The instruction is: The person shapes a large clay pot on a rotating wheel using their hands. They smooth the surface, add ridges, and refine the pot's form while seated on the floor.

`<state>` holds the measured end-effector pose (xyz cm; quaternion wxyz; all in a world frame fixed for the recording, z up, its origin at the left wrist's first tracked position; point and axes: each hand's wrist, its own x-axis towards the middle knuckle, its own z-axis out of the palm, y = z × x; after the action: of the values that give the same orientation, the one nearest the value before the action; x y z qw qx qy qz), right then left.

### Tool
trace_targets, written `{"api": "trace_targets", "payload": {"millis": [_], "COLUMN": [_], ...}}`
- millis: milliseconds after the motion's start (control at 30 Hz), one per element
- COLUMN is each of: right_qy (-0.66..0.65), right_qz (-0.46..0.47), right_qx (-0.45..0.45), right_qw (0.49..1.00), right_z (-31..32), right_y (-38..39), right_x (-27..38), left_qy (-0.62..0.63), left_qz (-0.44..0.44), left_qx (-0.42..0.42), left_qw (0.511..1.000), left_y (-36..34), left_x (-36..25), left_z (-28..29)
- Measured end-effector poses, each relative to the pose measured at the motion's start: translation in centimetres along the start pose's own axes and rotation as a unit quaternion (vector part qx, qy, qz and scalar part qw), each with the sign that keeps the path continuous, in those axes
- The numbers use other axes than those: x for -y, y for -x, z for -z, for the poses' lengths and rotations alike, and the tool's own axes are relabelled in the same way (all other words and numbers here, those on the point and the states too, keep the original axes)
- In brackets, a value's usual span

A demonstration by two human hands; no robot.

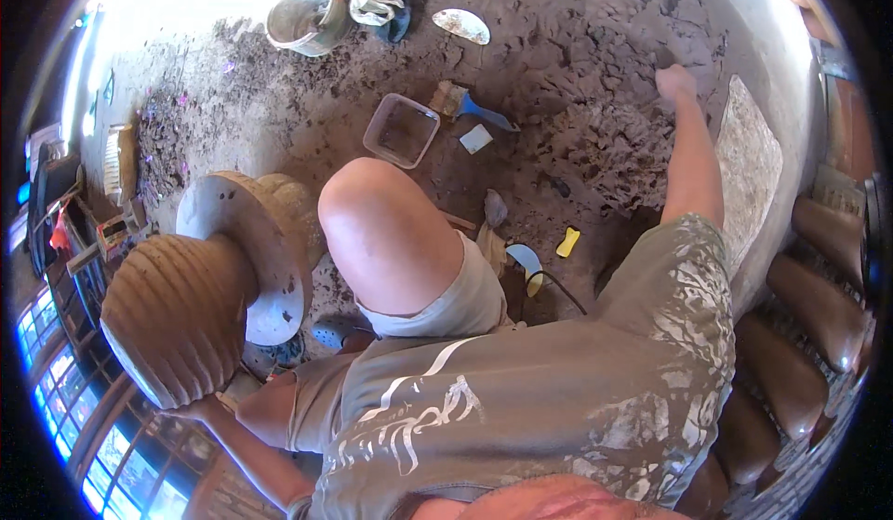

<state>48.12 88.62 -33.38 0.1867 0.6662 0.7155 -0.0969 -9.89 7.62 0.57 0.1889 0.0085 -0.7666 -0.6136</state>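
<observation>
Lying beyond the bent knee (367, 194) are a tub (402, 131), brush (465, 104) and bucket (327, 25); the knee stands between pot (177, 320) and floor clay (595, 64). Right hand (676, 83) meets the clay, grip indeterminable. Left hand (191, 409) touches the pot's edge, finger closure obscured. Pot: on disc (277, 301), brown, ribbed, narrowing discward

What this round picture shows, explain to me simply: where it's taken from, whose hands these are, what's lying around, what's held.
There's no machine, just a person with bare hands. The one picture comes from a wide fisheye camera on their head, looking down, so edges bend.

The left hand is at the edge of a ribbed pot; its grip is mostly hidden. The right hand reaches out to the brown clay; whether it holds any is unclear.

On the muddy ground lie a bucket, a square tub, a blue-handled brush and a small yellow piece.
</observation>
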Motion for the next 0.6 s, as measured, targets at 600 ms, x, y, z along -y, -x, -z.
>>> {"api": "trace_targets", "payload": {"millis": [600], "right_qy": [-0.056], "right_qz": [0.145], "right_qx": [0.055], "right_qw": [0.986], "right_z": [-3.0], "right_y": [-8.1], "right_x": [-6.4], "left_qy": [0.125], "left_qz": [0.110], "left_qx": [0.008], "left_qw": [0.986], "left_y": [-0.5], "left_x": [2.8], "left_z": [0.9]}}
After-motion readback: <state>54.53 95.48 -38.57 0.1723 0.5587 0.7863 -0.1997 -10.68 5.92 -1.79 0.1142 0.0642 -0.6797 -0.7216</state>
